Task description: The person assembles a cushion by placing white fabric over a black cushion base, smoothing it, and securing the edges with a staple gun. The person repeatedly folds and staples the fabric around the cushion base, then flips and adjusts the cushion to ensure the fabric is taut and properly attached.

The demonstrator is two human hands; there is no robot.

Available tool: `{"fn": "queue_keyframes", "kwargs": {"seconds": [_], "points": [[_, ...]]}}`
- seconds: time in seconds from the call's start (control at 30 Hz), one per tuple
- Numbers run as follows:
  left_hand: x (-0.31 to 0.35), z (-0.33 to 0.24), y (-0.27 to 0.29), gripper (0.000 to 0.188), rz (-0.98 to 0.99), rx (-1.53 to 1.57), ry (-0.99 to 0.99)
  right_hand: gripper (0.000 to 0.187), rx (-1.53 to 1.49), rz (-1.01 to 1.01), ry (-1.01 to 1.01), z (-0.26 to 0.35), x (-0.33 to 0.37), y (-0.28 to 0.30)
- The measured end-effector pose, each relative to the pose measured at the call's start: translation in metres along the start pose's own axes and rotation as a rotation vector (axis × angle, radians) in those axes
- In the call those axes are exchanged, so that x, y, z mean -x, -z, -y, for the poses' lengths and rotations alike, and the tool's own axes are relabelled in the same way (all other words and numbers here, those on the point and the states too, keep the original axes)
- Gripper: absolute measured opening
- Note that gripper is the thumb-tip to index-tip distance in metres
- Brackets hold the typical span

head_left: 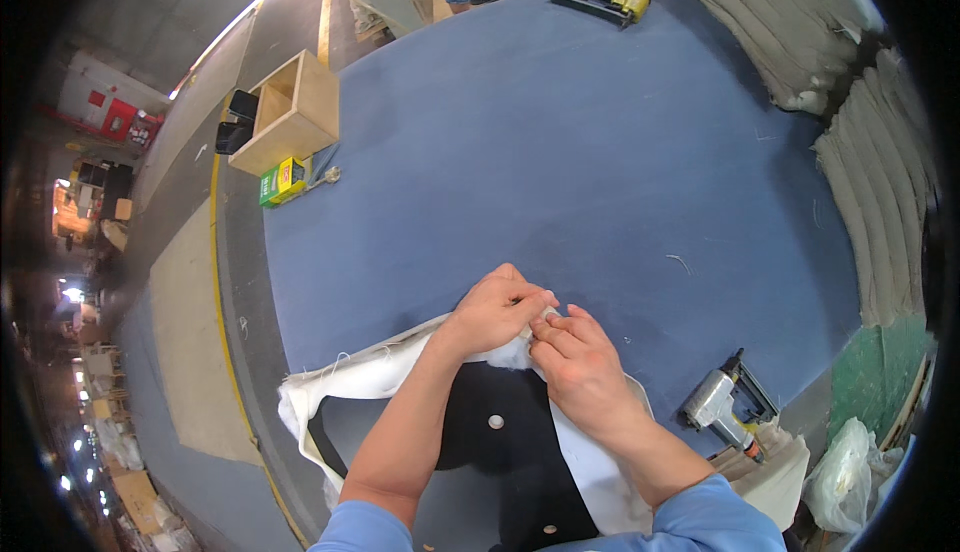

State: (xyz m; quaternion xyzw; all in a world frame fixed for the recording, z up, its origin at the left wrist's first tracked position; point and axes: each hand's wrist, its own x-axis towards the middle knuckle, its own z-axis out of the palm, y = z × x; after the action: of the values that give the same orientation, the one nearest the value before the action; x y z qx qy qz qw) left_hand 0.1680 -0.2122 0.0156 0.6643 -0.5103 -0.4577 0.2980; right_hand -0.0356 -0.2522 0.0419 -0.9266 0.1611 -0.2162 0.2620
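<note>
An upholstered panel lies underside up at the table's near edge, its black backing (490,402) dotted with round metal pieces. White fabric (385,374) with fluffy padding wraps over its edges, and loose threads hang at the left corner. At the panel's far edge, my left hand (492,310) pinches the fabric with its fingers closed. Right beside it, my right hand (580,360) also has closed fingers on the same fabric, near a bunched corner. The exact fold between the fingertips is mostly hidden.
A silver staple gun (715,402) lies right of the panel; a yellow and black one (605,0) lies at the far edge of the blue table (520,152). A wooden box (318,102) and a green-yellow carton (284,182) stand far left. Grey fabric stacks (875,202) line the right.
</note>
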Motion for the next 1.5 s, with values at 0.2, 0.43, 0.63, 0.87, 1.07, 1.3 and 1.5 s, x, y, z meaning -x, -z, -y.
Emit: {"fn": "queue_keyframes", "kwargs": {"seconds": [0.2, 0.43, 0.63, 0.87, 1.07, 1.3, 1.5], "points": [[-0.009, 0.006, 0.007, 0.03, 0.103, 0.147, 0.083, 0.019, -0.09, -0.095, -0.083, 0.0, 0.009, -0.019], [-0.002, -0.001, 0.009, 0.031, 0.14, 0.071, 0.062, 0.031, -0.282, -0.063, -0.115, 0.006, 0.046, 0.055], [0.003, -0.015, 0.011, 0.033, 0.202, -0.001, 0.092, 0.035, 0.205, 0.109, -0.717, -0.031, 0.175, 0.161], [0.007, -0.011, 0.016, 0.04, 0.221, -0.006, 0.077, 0.039, 0.367, 0.292, -0.803, -0.046, 0.229, 0.137], [0.009, -0.002, 0.014, 0.048, 0.22, -0.051, 0.04, 0.042, 0.071, -0.024, -0.942, -0.049, 0.176, 0.143], [0.011, 0.005, 0.011, 0.054, 0.191, -0.111, -0.043, 0.066, -0.368, 0.53, -0.687, -0.056, -0.009, 0.187], [0.009, 0.004, 0.008, 0.058, 0.205, -0.149, -0.049, 0.072, -0.193, 0.942, 0.013, -0.045, -0.135, 0.152]]}}
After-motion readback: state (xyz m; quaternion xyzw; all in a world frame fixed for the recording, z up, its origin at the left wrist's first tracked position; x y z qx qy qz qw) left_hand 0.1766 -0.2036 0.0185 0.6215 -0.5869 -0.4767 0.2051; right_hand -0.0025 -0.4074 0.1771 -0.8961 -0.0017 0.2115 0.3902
